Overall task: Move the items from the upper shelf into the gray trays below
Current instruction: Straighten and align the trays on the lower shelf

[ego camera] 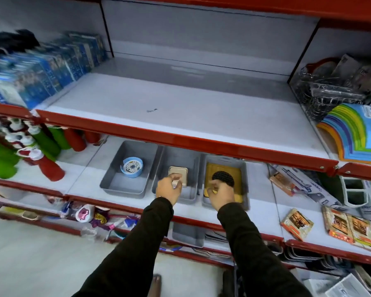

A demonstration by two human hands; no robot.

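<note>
Three gray trays stand side by side on the lower shelf. The left tray (pixel 116 183) holds a round blue item (pixel 132 167). In the middle tray (pixel 191 166) lies a beige square item (pixel 178 171); my left hand (pixel 168 189) pinches its near edge. The right tray (pixel 243 168) holds a yellow wooden board (pixel 214 170) with a black round mesh piece (pixel 222 177) on it. My right hand (pixel 221 195) sits over the board's near end, fingers curled on its edge. The middle stretch of the upper shelf (pixel 169 108) has nothing on it.
Blue boxes (pixel 41 69) fill the upper shelf's left, wire baskets (pixel 330 91) and rainbow-coloured plastic pieces (pixel 356 133) its right. Green and red bottles (pixel 41 151) lie left of the trays; orange packets (pixel 349 227) lie right. The red shelf lip (pixel 180 139) overhangs the trays.
</note>
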